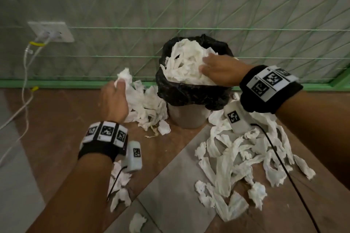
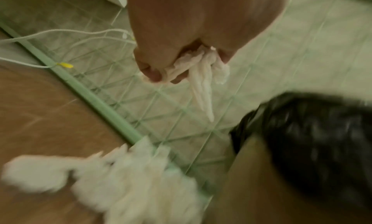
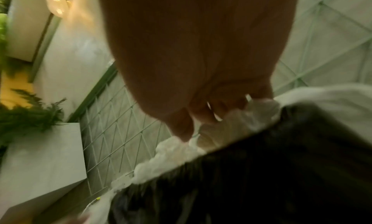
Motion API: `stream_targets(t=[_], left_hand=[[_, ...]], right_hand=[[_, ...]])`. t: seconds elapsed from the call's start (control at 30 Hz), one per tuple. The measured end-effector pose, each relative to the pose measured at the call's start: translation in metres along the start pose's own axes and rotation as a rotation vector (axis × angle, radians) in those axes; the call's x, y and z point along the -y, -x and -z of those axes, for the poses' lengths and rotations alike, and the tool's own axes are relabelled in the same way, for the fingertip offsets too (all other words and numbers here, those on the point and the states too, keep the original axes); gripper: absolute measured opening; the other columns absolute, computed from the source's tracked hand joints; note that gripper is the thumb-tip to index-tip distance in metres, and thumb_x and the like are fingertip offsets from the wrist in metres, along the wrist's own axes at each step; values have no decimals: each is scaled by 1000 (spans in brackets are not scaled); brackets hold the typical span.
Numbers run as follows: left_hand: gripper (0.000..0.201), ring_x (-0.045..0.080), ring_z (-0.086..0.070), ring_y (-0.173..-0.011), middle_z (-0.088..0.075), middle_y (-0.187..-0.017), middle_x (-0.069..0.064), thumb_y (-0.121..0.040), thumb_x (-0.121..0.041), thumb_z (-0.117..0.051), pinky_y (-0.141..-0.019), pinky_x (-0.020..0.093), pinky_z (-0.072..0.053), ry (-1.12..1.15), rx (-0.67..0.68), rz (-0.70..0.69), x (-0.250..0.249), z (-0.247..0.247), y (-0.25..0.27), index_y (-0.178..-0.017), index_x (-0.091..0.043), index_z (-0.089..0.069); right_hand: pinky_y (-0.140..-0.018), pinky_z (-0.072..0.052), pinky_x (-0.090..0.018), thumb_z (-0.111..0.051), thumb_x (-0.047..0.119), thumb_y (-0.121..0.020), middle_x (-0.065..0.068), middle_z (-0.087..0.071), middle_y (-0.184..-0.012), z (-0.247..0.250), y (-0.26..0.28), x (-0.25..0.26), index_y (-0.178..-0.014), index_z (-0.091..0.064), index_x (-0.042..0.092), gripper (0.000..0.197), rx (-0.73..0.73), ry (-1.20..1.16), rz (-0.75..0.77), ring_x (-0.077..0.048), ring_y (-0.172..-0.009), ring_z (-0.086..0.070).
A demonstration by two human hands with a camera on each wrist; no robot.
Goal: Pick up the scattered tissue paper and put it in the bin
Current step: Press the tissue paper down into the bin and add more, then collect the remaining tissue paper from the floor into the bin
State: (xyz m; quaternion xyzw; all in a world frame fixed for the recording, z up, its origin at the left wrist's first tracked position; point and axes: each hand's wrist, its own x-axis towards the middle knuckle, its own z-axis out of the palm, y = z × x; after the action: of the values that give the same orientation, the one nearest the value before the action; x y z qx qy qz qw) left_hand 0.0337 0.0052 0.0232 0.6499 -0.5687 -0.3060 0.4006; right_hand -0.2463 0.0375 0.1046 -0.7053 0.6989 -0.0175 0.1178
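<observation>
While left hand (image 1: 115, 98) clutches tissue (image 1: 124, 76) | right hand (image 1: 220, 71) flat on bin's (image 1: 186, 115) tissue heap (image 1: 186, 62)

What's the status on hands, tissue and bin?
Left hand grips a tissue wad beside the bin. Right hand presses the heaped tissue down. Floor piles remain. Bin nearly overflowing.

No readable text; wrist bands (image 1: 270, 83) and camera pods (image 1: 234, 117) carry black-white marker codes, perhaps blurred small print.
</observation>
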Motion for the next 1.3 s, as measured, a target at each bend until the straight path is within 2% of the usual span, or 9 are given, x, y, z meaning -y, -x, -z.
stream_targets(t=[0.1,0.2,0.37,0.47,0.63,0.8,1.03,1.13,1.3], left_hand=[[27,25,-59,-93,-61,-105,7,-92,-40,-39,-79,40,-51,98,37,-119,-55,9,-10,-103,-20,-55],[17,10,-57,-77,-64,-92,-2,-95,-23,-51,-63,16,-44,64,159,-313,-113,7,-10,-106,-18,-64],[18,15,-62,-78,-68,-84,0,-82,-26,-70,-65,23,-41,-171,403,-464,-154,-38,-8,-98,-17,-72],[21,23,-66,-96,-72,-100,7,-81,-14,-71,-74,25,-42,-389,484,-556,-147,-65,-11,-102,-12,-75],[31,20,-64,-104,-72,-108,3,-64,-16,-87,-93,31,-51,-584,545,-500,-133,-89,-17,-94,-16,-78],[26,22,-62,-106,-72,-104,-1,-70,-15,-83,-99,38,-49,-658,567,-481,-127,-100,-15,-95,-20,-77],[43,14,-62,-103,-65,-113,-6,-75,-17,-74,-94,33,-49,-367,687,-391,-141,-52,-30,-115,-31,-65],[22,7,-60,-103,-68,-106,-10,-78,-22,-72,-94,29,-44,-53,540,-297,-127,-22,-44,-97,-32,-71],[4,23,-67,-95,-67,-88,-1,-78,-26,-66,-81,32,-53,-54,163,19,-32,-14,-83,-75,-26,-64]], right_hand=[[-120,-9,-43,-20,56,-99,-4,-34,-154,-14,7,10,-142,-42,24,58,207,-171,-56,-27,-144,-26],[-99,-31,-31,-29,46,-101,-3,-52,-120,-4,8,14,-124,-49,11,46,89,-419,-1,-19,-114,-48],[-82,-52,-53,-48,17,-78,-19,-64,-96,42,18,-4,-81,-54,21,8,-402,-619,-36,-33,-85,-64],[-65,-53,-40,-46,11,-75,-5,-59,-74,58,26,-32,-79,-53,29,20,-575,-613,-205,-34,-80,-67],[-83,-55,-49,-49,30,-96,-3,-47,-94,30,36,-57,-128,-47,28,32,19,-755,-512,-32,-73,-59],[-80,-59,-40,-67,5,-82,-17,-67,-89,11,20,-63,-83,-69,14,9,-275,-776,-404,-26,-76,-67],[-72,-38,-20,-52,9,-84,0,-72,-90,26,14,-26,-101,-75,17,30,-518,-217,-82,-17,-84,-63],[-113,-21,-56,-49,19,-88,-1,-71,-109,3,6,-20,-100,-74,18,28,-303,10,-124,-27,-105,-60],[-100,22,-73,-33,35,-96,7,-66,-90,-12,9,-17,-92,-63,17,35,-65,54,-97,-19,-109,-57]])
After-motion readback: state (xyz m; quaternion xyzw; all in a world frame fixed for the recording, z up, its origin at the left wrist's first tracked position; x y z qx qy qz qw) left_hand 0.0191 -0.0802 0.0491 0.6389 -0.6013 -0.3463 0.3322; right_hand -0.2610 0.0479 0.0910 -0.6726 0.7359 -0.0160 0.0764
